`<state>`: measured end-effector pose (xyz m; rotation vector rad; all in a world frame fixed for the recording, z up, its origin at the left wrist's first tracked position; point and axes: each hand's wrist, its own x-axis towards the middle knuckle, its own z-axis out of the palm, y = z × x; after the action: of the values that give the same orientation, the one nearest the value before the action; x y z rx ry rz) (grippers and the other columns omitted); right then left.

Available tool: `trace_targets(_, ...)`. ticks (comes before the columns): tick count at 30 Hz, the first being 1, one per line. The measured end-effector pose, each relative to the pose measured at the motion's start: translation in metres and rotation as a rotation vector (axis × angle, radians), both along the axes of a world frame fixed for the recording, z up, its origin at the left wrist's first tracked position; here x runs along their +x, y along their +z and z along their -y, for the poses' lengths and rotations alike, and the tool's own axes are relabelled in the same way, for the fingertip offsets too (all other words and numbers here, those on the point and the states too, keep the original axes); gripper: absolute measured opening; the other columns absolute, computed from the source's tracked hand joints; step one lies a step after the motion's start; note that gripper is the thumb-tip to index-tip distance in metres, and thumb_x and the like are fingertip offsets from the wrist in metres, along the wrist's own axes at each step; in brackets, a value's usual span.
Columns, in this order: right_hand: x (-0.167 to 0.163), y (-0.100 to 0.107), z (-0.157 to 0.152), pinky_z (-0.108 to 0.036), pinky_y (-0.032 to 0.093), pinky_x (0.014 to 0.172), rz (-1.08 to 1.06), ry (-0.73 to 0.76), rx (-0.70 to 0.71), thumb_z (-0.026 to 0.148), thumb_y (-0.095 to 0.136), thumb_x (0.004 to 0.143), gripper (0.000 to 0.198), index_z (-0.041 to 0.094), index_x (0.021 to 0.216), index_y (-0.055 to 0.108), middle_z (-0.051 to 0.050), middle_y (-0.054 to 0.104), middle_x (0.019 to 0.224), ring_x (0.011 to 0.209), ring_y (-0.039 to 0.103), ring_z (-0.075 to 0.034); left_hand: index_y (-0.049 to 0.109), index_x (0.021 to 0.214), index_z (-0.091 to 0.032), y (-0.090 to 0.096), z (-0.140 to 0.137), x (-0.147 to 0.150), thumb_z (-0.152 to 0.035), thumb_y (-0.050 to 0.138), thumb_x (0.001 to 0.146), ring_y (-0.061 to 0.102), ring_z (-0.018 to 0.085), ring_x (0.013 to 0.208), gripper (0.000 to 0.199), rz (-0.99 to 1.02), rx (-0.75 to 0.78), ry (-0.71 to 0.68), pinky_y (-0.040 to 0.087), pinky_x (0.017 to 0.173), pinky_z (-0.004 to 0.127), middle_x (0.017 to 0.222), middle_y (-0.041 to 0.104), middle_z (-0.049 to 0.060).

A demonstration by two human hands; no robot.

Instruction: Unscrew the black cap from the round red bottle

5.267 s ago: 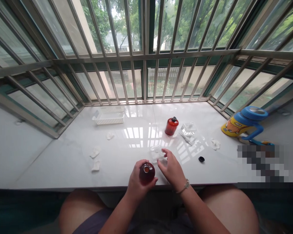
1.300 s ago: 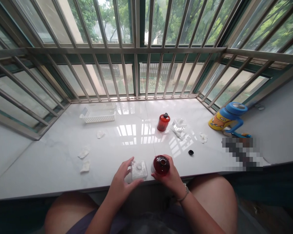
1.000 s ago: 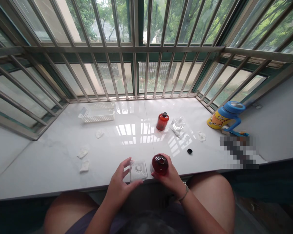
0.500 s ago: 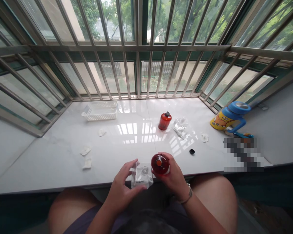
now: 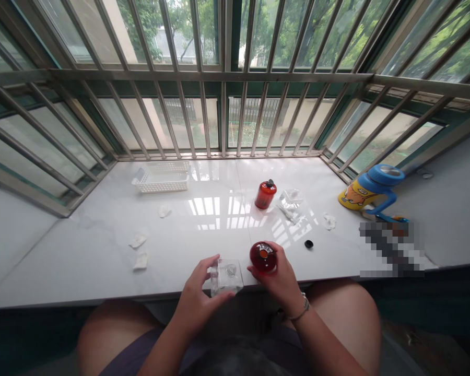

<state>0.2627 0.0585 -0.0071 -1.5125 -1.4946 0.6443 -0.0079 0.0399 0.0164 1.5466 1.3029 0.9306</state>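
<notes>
We are gripping the clear square glass bottle (image 5: pixel 226 275) in our left hand (image 5: pixel 198 297) at the white sill's (image 5: pixel 102 261) near edge; our right hand (image 5: pixel 282 279) is clasping the open round red bottle (image 5: pixel 262 256) just beside it, keeping both mouths upright.

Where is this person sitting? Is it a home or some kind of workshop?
Most likely a home, at a bay window: a glossy white sill serves as a worktop, ringed by metal window bars with trees outside. A child's cartoon cup at the right suggests a household rather than a workshop.
</notes>
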Motion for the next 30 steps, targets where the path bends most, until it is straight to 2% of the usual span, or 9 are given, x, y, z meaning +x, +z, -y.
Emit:
trace_targets(4, 0.001, -0.018, -0.005, -0.05, 0.061, 0.103, -0.045, -0.05, -0.011, 0.053, 0.092, 0.074, 0.083, 0.025, 0.14, 0.052, -0.012, 0.071, 0.134, 0.119, 0.073, -0.032, 0.057, 0.149, -0.032, -0.014, -0.005, -0.003, -0.043, 0.088, 0.084, 0.06, 0.033, 0.143, 0.073, -0.049, -0.018, 0.035, 0.054, 0.118, 0.052, 0.154, 0.061, 0.008)
trace_targets(10, 0.003, -0.035, -0.014, -0.049, 0.064, 0.099, -0.018, -0.072, 0.094, 0.057, 0.091, 0.073, 0.082, 0.023, 0.138, 0.053, -0.014, 0.073, 0.129, 0.115, 0.075, -0.032, 0.057, 0.148, -0.033, -0.027, -0.011, -0.009, -0.043, 0.087, 0.084, 0.059, 0.032, 0.145, 0.072, -0.183, -0.003, 0.07, 0.046, 0.125, 0.053, 0.154, 0.063, 0.006)
trace_targets(19, -0.002, -0.042, -0.013, -0.047, 0.066, 0.096, 0.042, -0.1, 0.152, 0.059, 0.088, 0.076, 0.083, 0.022, 0.14, 0.05, -0.016, 0.072, 0.13, 0.113, 0.076, -0.032, 0.046, 0.16, -0.034, -0.035, -0.024, -0.019, -0.041, 0.076, 0.093, 0.053, 0.034, 0.152, 0.074, -0.354, 0.098, 0.011, 0.045, 0.127, 0.056, 0.164, 0.056, 0.007)
trace_targets(25, -0.001, -0.045, -0.013, -0.047, 0.067, 0.094, 0.067, -0.111, 0.156, 0.06, 0.087, 0.077, 0.082, 0.022, 0.14, 0.05, -0.015, 0.073, 0.128, 0.112, 0.077, -0.032, 0.04, 0.164, -0.034, -0.039, -0.028, -0.025, -0.039, 0.062, 0.103, 0.049, 0.032, 0.155, 0.065, -0.433, 0.228, -0.047, 0.04, 0.13, 0.06, 0.167, 0.052, 0.008)
trace_targets(30, -0.003, -0.046, -0.013, -0.047, 0.067, 0.093, 0.09, -0.132, 0.173, 0.062, 0.086, 0.077, 0.082, 0.022, 0.139, 0.051, -0.016, 0.073, 0.128, 0.111, 0.077, -0.033, 0.034, 0.165, -0.029, -0.032, -0.022, -0.018, -0.044, 0.073, 0.097, 0.047, 0.035, 0.156, 0.08, -0.413, 0.211, 0.004, 0.044, 0.127, 0.06, 0.168, 0.048, 0.014)
